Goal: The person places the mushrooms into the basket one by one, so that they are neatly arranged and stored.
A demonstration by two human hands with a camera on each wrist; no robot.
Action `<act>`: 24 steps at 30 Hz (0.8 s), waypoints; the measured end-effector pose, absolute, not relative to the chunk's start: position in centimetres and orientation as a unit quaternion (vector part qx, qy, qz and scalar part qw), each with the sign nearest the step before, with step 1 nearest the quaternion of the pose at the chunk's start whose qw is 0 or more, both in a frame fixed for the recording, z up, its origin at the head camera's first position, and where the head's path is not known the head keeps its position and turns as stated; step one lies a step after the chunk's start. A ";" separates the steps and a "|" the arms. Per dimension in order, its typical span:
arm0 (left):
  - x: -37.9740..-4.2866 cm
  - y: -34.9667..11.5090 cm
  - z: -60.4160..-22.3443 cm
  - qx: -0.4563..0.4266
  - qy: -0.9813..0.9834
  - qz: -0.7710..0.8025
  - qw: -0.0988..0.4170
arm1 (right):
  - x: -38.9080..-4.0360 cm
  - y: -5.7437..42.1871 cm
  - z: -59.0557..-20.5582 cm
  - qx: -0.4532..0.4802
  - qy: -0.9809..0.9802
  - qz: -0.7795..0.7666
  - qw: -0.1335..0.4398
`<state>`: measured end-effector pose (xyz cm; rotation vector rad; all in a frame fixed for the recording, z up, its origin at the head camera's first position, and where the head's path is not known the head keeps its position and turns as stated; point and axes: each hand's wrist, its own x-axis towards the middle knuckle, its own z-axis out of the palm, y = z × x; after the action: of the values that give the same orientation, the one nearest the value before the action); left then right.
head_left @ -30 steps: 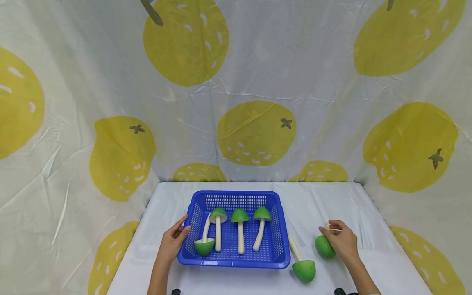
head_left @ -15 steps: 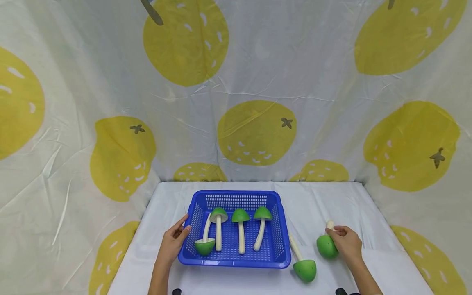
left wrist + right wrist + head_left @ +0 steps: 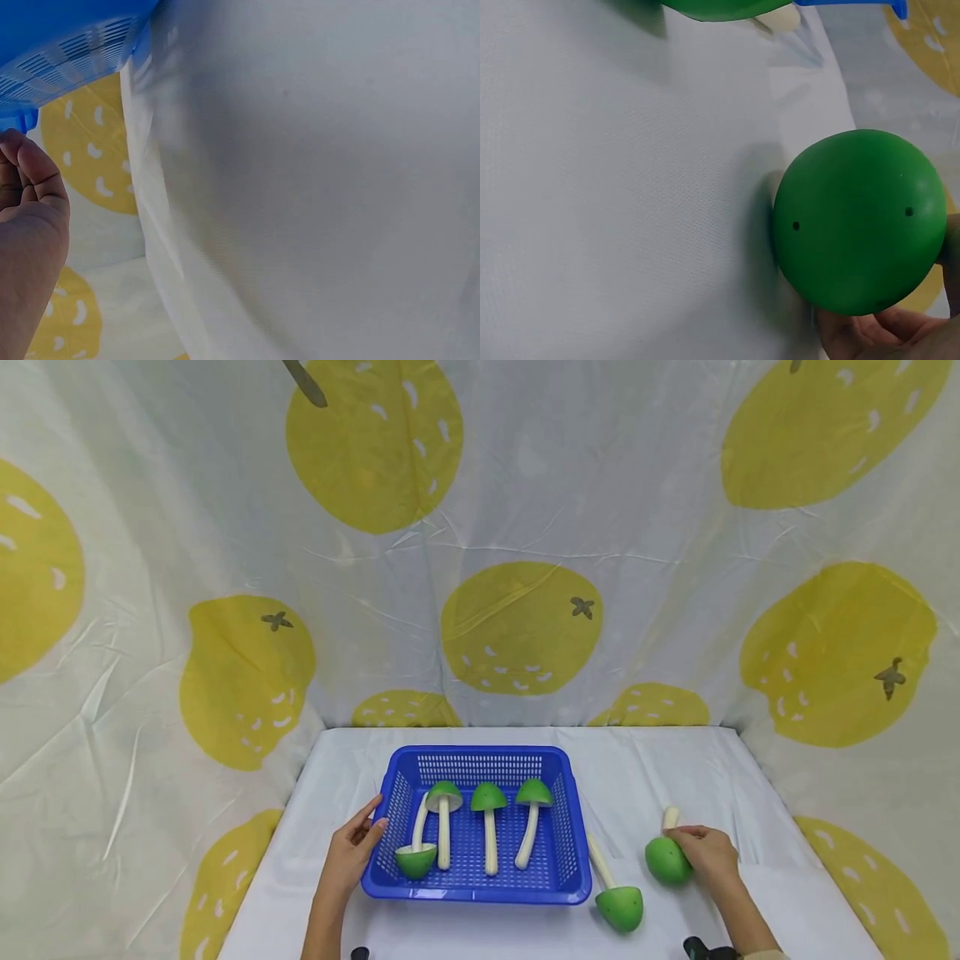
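Observation:
My right hand (image 3: 711, 853) pinches a green-capped toy mushroom (image 3: 668, 862) at the right of the white table. Its stem points away from me; in the right wrist view the round cap (image 3: 859, 223) hides part of the fingers. My left hand (image 3: 354, 843) holds the left rim of a blue plastic basket (image 3: 477, 896), with the fingertips right at the edge in the left wrist view. Several like mushrooms lie in the basket, one of them with its cap (image 3: 416, 862) toward me.
Another green-capped mushroom (image 3: 619, 908) lies outside the basket's front right corner, its stem leaning toward the basket wall. A white curtain (image 3: 645, 618) with yellow fruit prints surrounds the white-covered table (image 3: 720, 777) at the back and sides.
My right hand has slid a little down and right along the mushroom, so more of its stem shows past the fingers. The left hand and basket have stayed in place.

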<state>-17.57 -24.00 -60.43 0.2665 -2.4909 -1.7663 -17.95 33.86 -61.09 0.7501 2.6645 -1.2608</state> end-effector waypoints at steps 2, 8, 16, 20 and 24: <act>-17.6 -24.0 -60.4 0.089 -0.811 -0.577 0.038 | -17.9 33.9 -60.8 0.243 0.871 -0.423 0.063; -17.7 -24.0 -60.4 0.091 -0.809 -0.579 0.037 | -17.8 33.6 -59.9 0.238 0.856 -0.451 0.085; -17.6 -24.1 -60.5 0.086 -0.806 -0.584 0.043 | -17.9 33.2 -60.1 0.251 0.852 -0.455 0.067; -17.6 -24.2 -60.6 0.084 -0.804 -0.587 0.041 | -18.1 33.2 -59.9 0.251 0.852 -0.456 0.061; -17.7 -24.2 -60.5 0.084 -0.805 -0.586 0.044 | -18.2 33.1 -59.4 0.244 0.853 -0.458 0.056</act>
<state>-17.67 -24.19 -60.45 0.2572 -2.4603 -1.7901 -18.17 33.06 -59.40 0.7396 2.5897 -1.3893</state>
